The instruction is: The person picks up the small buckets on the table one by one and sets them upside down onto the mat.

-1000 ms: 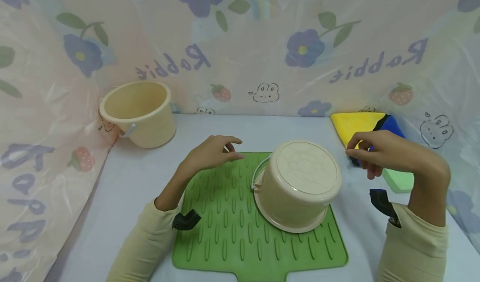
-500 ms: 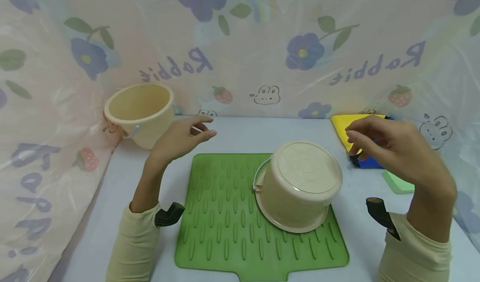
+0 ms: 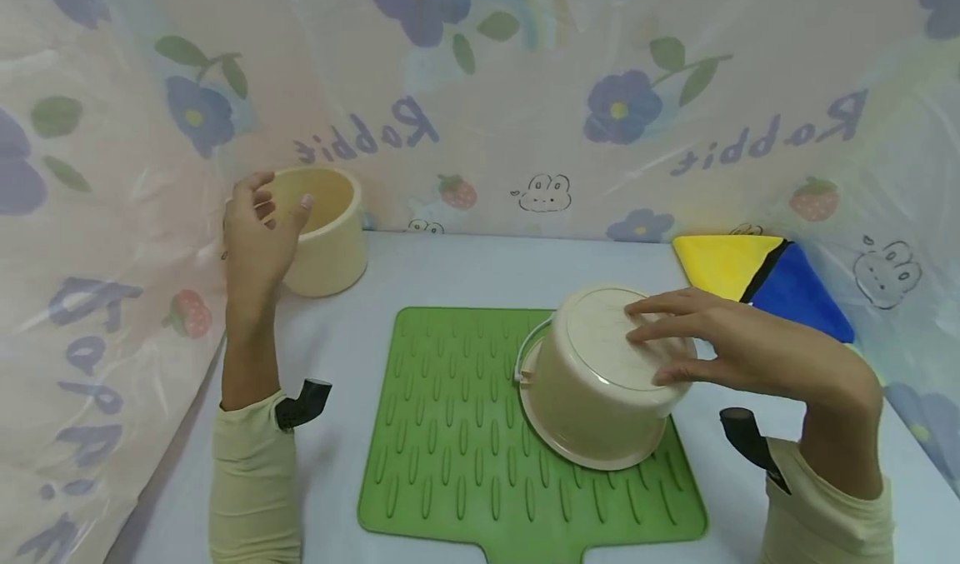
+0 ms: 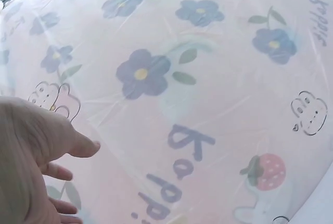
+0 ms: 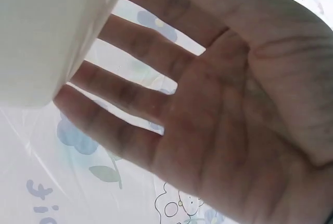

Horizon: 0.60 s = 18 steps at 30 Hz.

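A cream bucket (image 3: 581, 397) stands upside down, slightly tilted in view, on the right part of a green ridged mat (image 3: 450, 431); its thin handle hangs to the left. My right hand (image 3: 738, 351) is at its base with fingers spread and nearly straight, and in the right wrist view those fingers (image 5: 112, 125) reach up to the bucket wall (image 5: 49, 41). A second cream bucket (image 3: 330, 256) stands upright at the back left, mouth up. Loosely bent, my left hand (image 3: 258, 243) is in front of its left side; contact with it cannot be made out.
A folded yellow and blue cloth (image 3: 798, 293) lies at the back right, with a light green item mostly hidden behind the right hand. A printed plastic sheet (image 3: 487, 114) hangs behind and at the left of the white table (image 3: 480, 264).
My left hand has moved left and back, from above the mat to the upright bucket. My right hand has come left from near the cloth to the upside-down bucket.
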### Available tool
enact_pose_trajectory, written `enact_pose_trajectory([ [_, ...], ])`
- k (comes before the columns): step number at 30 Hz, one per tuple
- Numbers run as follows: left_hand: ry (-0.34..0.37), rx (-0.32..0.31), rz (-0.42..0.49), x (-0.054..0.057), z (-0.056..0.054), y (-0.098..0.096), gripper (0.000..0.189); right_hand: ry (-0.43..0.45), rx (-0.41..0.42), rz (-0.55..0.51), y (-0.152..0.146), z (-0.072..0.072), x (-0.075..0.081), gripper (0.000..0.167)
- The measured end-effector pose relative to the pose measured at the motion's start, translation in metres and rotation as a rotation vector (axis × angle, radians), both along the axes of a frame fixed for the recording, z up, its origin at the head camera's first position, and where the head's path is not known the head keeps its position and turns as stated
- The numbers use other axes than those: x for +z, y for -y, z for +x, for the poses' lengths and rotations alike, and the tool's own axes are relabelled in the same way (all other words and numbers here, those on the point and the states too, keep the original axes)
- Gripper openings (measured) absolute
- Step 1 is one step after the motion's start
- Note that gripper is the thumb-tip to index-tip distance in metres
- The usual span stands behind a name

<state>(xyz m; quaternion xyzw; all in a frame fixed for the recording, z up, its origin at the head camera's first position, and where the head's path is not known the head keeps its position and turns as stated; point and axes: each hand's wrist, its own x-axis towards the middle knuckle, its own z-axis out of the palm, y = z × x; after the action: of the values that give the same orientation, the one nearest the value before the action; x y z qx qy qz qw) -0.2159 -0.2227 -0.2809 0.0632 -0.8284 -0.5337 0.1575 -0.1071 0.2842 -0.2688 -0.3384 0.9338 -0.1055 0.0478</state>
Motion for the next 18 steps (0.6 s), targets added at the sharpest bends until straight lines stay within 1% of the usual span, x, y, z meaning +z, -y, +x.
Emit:
enact_pose_trajectory([
  [3,0.022,0.067,0.086,0.001,-0.002,0.011,0.071,0.0,0.0,0.011,0.0,-0.002,-0.001,0.046],
  [6,0.051,0.107,0.161,0.001,-0.003,0.021,0.07,0.005,0.003,0.033,0.0,-0.002,-0.002,0.048],
  [9,0.07,0.136,0.232,-0.002,-0.006,0.03,0.072,0.011,0.005,0.046,-0.001,-0.003,-0.002,0.049],
  [12,0.087,0.148,0.297,-0.009,-0.014,0.039,0.078,0.006,0.008,0.04,0.0,-0.004,-0.003,0.049],
  [13,0.101,0.151,0.304,-0.013,-0.017,0.042,0.08,0.002,0.011,0.038,0.0,-0.005,-0.003,0.049],
  [16,0.126,0.159,0.276,-0.026,-0.026,0.048,0.087,-0.003,0.015,0.031,-0.001,-0.005,-0.005,0.049],
  [18,0.119,0.167,0.268,-0.034,-0.03,0.051,0.09,-0.001,0.015,0.028,-0.001,-0.004,-0.006,0.049],
])
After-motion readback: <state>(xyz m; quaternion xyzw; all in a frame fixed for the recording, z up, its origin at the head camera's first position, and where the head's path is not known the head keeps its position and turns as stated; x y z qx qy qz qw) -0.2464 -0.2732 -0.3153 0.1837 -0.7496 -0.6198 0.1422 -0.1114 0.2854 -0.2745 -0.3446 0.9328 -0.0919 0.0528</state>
